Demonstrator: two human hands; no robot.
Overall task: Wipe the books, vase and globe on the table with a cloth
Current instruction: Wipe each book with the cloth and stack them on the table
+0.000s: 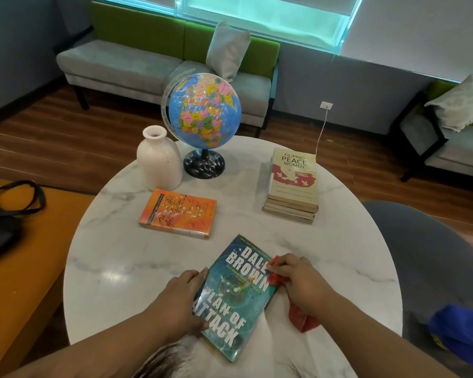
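The round, white-marbled worktop (pixel 115 257) carries a white vase (pixel 159 159) and a globe (pixel 205 110) close together at its far edge. An orange book (pixel 178 212) lies flat near the middle, with a stack of books (pixel 294 178) to the right. A teal book (pixel 235 298) sits at the near edge, a red cloth (pixel 302 319) beside it.

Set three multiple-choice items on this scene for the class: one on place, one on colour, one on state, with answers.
1. Where is the vase? A left of the globe; B right of it; C behind it.
2. What colour is the cloth? A white; B red; C green.
3. What is the left hand doing? A hanging idle; B pointing upward; C gripping the teal book.
Answers: A, it stands left of the globe's base; B, red shows under the right hand; C, fingers curl over the book's edge.
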